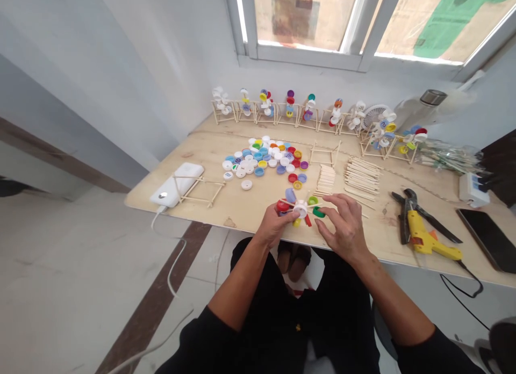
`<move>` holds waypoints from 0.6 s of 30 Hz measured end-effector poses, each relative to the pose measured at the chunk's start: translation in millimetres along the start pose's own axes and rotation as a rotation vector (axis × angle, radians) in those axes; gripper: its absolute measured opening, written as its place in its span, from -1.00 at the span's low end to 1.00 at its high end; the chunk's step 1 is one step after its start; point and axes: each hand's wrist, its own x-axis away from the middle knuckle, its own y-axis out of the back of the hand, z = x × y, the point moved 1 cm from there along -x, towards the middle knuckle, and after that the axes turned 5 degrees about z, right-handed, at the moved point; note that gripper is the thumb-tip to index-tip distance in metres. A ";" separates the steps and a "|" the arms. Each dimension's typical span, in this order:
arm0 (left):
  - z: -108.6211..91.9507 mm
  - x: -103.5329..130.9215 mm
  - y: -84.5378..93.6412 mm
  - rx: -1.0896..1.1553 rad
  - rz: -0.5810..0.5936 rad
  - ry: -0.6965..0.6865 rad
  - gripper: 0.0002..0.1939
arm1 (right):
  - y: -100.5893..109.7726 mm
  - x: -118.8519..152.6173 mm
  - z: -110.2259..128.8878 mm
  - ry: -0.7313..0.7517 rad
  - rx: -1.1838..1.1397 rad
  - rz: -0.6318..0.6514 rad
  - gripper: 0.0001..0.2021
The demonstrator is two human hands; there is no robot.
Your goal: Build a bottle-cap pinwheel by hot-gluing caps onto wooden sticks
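A small wheel of sticks and coloured bottle caps, with a white cap (300, 209) at its hub, is held over the table's front edge. My left hand (274, 223) grips it from the left, thumb against the hub. My right hand (342, 223) is on the wheel's right side, its fingers apart, the index fingertip close to a green cap (318, 212); whether it touches the cap is hard to tell. Red, yellow, blue and light green caps sit around the hub. Loose caps (258, 163) are heaped behind the hands, beside short sticks (325, 178) and longer sticks (362, 176).
Finished cap wheels on stick frames (289, 113) line the wall. One bare stick frame (201, 191) rests by a white power bank (177, 186), another (325, 152) behind the sticks. At right lie pliers (405, 215), a yellow glue gun (427, 238) and a phone (489, 237).
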 end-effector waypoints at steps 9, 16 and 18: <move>-1.9 0.8 0.0 -0.059 0.021 0.019 -0.70 | 14.9 3.8 -10.1 -0.198 -0.170 -0.021 -0.82; -3.5 1.8 0.0 -0.123 0.075 0.076 -0.66 | 6.5 -6.0 -8.9 -0.211 -0.307 0.144 -0.90; -3.9 1.7 0.2 -0.134 0.091 0.090 -0.64 | 4.5 -7.7 -7.9 -0.208 -0.317 0.160 -0.91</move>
